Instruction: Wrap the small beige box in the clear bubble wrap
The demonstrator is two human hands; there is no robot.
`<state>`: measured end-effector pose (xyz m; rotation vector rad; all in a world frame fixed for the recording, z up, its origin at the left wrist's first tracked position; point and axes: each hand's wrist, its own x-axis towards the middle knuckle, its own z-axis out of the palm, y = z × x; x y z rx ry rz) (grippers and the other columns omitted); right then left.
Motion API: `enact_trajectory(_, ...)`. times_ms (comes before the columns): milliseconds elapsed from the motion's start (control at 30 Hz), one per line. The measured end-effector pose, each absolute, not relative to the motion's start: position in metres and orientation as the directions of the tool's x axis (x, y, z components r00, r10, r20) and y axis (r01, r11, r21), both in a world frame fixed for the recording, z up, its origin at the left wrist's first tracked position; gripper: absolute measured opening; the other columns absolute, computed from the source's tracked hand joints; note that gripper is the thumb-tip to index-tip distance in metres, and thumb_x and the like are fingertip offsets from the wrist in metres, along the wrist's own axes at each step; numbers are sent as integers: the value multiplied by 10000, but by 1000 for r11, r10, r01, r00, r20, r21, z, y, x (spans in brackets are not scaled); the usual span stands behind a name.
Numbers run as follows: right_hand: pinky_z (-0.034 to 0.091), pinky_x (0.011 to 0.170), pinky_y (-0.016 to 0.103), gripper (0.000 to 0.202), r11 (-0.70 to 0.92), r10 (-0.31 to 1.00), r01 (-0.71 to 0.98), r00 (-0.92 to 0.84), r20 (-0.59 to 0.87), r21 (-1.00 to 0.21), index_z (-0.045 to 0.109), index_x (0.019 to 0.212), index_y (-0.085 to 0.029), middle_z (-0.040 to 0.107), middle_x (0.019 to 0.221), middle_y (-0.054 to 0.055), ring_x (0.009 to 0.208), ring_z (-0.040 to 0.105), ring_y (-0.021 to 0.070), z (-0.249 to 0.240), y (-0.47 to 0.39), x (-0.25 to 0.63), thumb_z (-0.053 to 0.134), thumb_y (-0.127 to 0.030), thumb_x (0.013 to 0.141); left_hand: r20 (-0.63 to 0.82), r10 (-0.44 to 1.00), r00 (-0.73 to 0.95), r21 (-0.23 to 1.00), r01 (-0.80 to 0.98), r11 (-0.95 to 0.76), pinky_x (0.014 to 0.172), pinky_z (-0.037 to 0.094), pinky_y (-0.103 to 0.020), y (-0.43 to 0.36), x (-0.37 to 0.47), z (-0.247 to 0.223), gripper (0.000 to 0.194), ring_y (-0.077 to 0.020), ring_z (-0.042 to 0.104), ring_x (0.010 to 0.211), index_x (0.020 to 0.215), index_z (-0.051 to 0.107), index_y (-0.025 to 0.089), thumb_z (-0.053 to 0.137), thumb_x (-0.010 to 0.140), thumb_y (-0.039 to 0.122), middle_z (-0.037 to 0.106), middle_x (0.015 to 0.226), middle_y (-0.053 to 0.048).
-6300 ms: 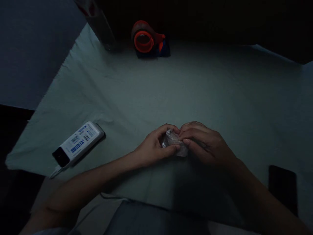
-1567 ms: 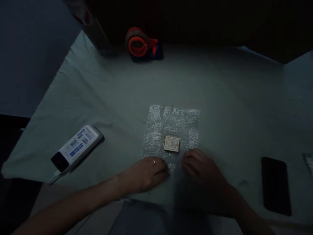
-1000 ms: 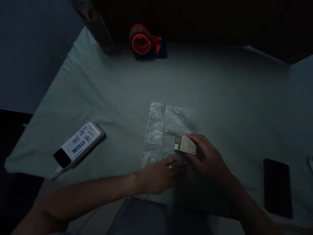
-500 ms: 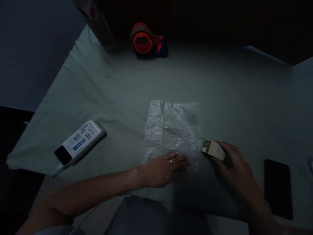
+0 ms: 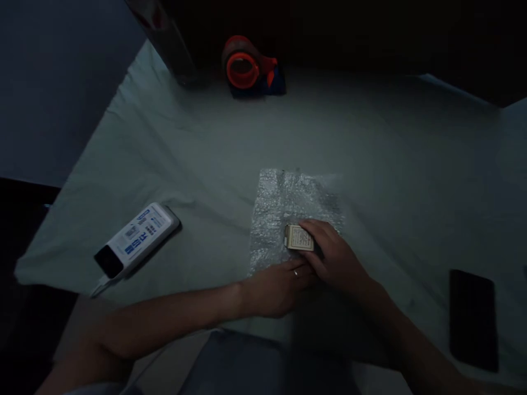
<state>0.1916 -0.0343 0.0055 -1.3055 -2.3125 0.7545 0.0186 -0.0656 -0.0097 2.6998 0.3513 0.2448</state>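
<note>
Right hand gripped small tan box over middle of bubble wrap sheet on table; left hand pressed flat, fingers extended, on sheet's near edge; white power bank far left; tape dispenser at far edge

A: Very dim overall; light pools on the cloth centre.
B: Yes, black at twelve o'clock, corners bend, and the forearms at six o'clock sink into shadow.
</note>
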Motion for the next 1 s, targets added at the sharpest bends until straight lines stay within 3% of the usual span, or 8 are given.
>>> enact_trajectory(267, 490, 934, 471, 489, 412, 901, 701, -410, 144, -582, 409, 1288, -158, 551, 1233, 169, 1161, 528, 280, 11, -39, 199, 567, -285, 843, 60, 273, 960, 453, 218, -865, 1176, 191, -426, -64, 6, 7, 364, -264, 375, 1330, 1230, 542, 105, 450, 903, 233, 508, 1351, -130)
enact_trajectory(367, 527, 851, 430, 321, 382, 923, 722, -330, 198, -577, 508, 1140, -178, 610, 1076, 136, 1026, 590, 256, 27, -52, 209, 555, -287, 842, -1, 378, 926, 453, 337, -825, 1106, 305, -446, -66, -9, 14, 457, -294, 393, 1302, 1325, 445, 111, 462, 881, 216, 458, 1387, -147)
enact_trajectory(433, 534, 830, 426, 255, 412, 901, 723, -414, 130, -554, 544, 1078, -194, 643, 1016, 111, 971, 610, 249, 35, -66, 210, 534, -298, 845, -14, 455, 890, 427, 417, -802, 1043, 373, -450, -70, -16, 11, 448, -291, 459, 1228, 1329, 427, 112, 450, 886, 167, 504, 1327, -157)
enact_trajectory(533, 538, 833, 462, 405, 485, 824, 721, -567, -19, -495, 548, 1138, -132, 640, 1101, 166, 999, 606, 293, 35, -86, 205, 590, -326, 785, 79, 550, 832, 420, 472, -775, 955, 449, -413, -75, -20, 3, 305, -254, 529, 1113, 1198, 514, 91, 420, 909, 125, 584, 1184, -158)
enact_trajectory(633, 536, 832, 458, 304, 507, 823, 750, -567, -18, -424, 578, 1098, -108, 644, 1101, 185, 999, 612, 293, 29, -92, 202, 522, -198, 814, 177, 620, 764, 500, 472, -726, 861, 505, -361, -75, -18, 4, 191, -218, 567, 990, 1030, 576, 96, 443, 910, 162, 625, 1035, -135)
enact_trajectory(700, 542, 805, 403, 222, 459, 844, 754, -536, -35, -470, 603, 1012, -158, 672, 1028, 128, 933, 633, 240, 30, -85, 206, 450, -136, 852, 181, 678, 712, 565, 489, -664, 833, 514, -341, -70, -18, 14, 172, -203, 572, 937, 988, 589, 105, 458, 896, 170, 629, 990, -118)
enact_trajectory(833, 520, 743, 327, 172, 315, 882, 698, -466, -74, -643, 596, 894, -206, 671, 893, 50, 836, 628, 181, 43, -58, 221, 426, -205, 918, 67, 813, 578, 652, 592, -474, 814, 507, -326, -44, -22, 44, 174, -190, 584, 929, 986, 604, 139, 472, 883, 187, 630, 996, -89)
enact_trajectory(1000, 469, 705, 295, 174, 230, 923, 666, -380, -57, -709, 575, 828, -194, 628, 808, 35, 756, 595, 154, 43, -28, 225, 442, -248, 926, -126, 827, 548, 668, 663, -338, 778, 488, -309, -2, -22, 57, 165, -172, 601, 840, 869, 619, 150, 463, 886, 201, 643, 870, -45)
